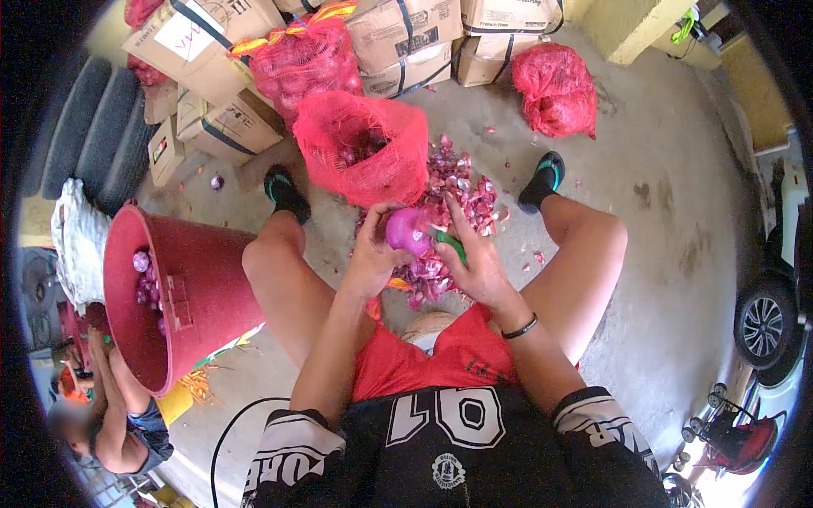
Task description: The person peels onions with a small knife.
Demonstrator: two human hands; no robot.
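Note:
Between my knees, my left hand has its fingers wrapped around a purple onion. Close at its right side, my right hand grips a green-handled tool, whose blade is too blurred to make out. Below both hands lies a pile of red onion skins on the floor. Just beyond my hands, an open red mesh sack holds more onions.
A large red tub with onions leans at the left, with another person beyond it. Cardboard boxes and filled mesh sacks stand ahead. Tires are at far left, a car wheel at far right.

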